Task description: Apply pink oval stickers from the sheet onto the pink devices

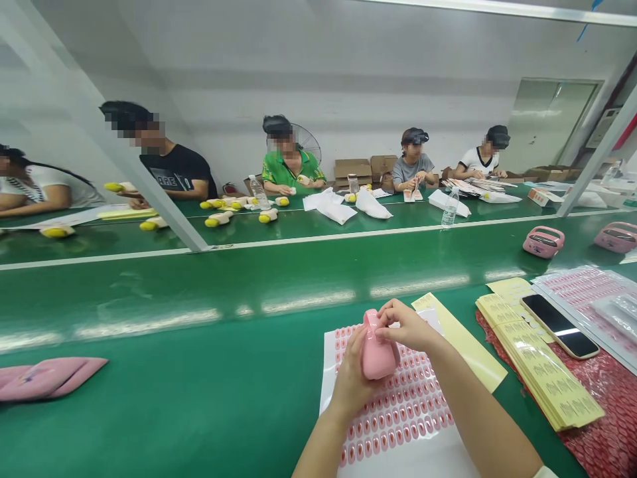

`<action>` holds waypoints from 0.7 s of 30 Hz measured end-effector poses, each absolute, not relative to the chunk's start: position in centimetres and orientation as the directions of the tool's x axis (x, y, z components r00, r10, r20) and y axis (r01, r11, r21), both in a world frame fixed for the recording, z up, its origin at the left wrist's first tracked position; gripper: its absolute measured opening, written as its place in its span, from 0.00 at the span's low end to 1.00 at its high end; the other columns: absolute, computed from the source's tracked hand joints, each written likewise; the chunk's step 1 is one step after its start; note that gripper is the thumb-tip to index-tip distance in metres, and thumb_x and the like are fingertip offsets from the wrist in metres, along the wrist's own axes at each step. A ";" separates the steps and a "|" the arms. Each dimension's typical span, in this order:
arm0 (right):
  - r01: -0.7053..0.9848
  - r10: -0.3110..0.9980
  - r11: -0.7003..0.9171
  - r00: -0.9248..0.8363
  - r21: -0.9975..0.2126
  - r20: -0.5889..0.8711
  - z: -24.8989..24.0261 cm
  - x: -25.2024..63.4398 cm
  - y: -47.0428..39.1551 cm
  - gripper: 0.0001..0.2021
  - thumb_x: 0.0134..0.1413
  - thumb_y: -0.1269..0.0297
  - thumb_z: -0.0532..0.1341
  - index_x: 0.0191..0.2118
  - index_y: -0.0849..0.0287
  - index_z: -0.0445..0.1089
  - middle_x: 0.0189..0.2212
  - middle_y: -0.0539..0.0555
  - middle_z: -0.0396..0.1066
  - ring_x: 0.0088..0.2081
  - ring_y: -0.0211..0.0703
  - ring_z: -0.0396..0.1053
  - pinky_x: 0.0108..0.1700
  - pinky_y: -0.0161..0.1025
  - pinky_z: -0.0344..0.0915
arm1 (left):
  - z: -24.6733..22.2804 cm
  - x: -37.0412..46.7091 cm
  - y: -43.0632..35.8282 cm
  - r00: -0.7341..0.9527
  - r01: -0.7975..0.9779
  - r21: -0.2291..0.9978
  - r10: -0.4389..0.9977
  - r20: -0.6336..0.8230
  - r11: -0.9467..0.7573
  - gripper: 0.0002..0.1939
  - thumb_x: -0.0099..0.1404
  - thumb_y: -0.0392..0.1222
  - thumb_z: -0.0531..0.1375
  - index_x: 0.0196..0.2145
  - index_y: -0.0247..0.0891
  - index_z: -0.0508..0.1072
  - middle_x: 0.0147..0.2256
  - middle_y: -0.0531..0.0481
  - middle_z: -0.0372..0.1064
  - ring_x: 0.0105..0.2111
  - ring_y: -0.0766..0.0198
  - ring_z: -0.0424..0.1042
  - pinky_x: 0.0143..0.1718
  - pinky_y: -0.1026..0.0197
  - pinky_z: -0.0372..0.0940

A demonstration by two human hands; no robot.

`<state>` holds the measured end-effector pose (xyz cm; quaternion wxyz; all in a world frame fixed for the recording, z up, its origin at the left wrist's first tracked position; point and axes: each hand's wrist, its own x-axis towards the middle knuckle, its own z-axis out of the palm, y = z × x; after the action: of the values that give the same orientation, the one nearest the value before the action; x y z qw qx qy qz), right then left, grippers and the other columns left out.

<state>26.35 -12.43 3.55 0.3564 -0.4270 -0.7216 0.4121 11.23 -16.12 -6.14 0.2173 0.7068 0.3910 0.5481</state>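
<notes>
A glossy pink handled device [379,358], shaped like a small portable speaker, is held on its side above a white sheet of oval stickers [393,425]. My left hand [351,372] wraps around its left side and underside. The bent fingers of my right hand [398,325] are closed against its upper side, by the handle; whether a small sticker is between the fingertips I cannot tell. The sheet carries rows of pink ovals with red centres, partly covered by my hands and forearms.
Yellow label sheets [537,358], a phone [561,325] and red bubble wrap [597,411] lie at right. Two similar pink devices [543,242] stand on the green belt [298,265]. A pink flattened item [54,378] is at left. Several co-workers [293,166] sit opposite.
</notes>
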 end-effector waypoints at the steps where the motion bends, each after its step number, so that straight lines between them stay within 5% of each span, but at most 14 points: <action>1: 0.331 0.908 0.304 -0.386 -0.893 0.166 3.5 26.4 -12.4 0.05 0.40 0.71 0.63 0.20 0.59 0.67 0.32 0.50 0.61 0.37 0.40 0.64 0.41 0.41 0.63 | -6.2 11.2 -16.1 0.088 0.312 0.740 0.794 0.602 -0.596 0.42 0.43 0.35 0.66 0.54 0.47 0.54 0.54 0.40 0.54 0.54 0.45 0.54 0.51 0.41 0.52; 11: 0.318 0.870 0.376 -0.445 -0.870 0.213 3.1 26.9 -12.0 0.05 0.42 0.69 0.62 0.21 0.59 0.66 0.33 0.50 0.60 0.38 0.40 0.64 0.41 0.41 0.63 | -5.9 11.3 -16.1 0.020 0.120 0.870 0.877 0.479 -0.478 0.38 0.38 0.33 0.68 0.48 0.44 0.62 0.52 0.41 0.58 0.54 0.44 0.55 0.53 0.40 0.47; 21: 0.455 0.826 0.500 -0.506 -0.737 0.248 4.4 27.5 -12.9 0.04 0.42 0.72 0.62 0.24 0.56 0.71 0.29 0.49 0.62 0.32 0.39 0.66 0.34 0.37 0.65 | -5.9 11.0 -16.0 0.075 0.180 0.850 0.869 0.489 -0.494 0.37 0.39 0.34 0.67 0.49 0.44 0.63 0.52 0.40 0.56 0.54 0.43 0.54 0.52 0.40 0.49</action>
<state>27.45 -12.89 4.38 0.3021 -0.3947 -0.8117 0.3069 11.04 -16.04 -5.94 0.3110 0.6639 0.3952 0.5535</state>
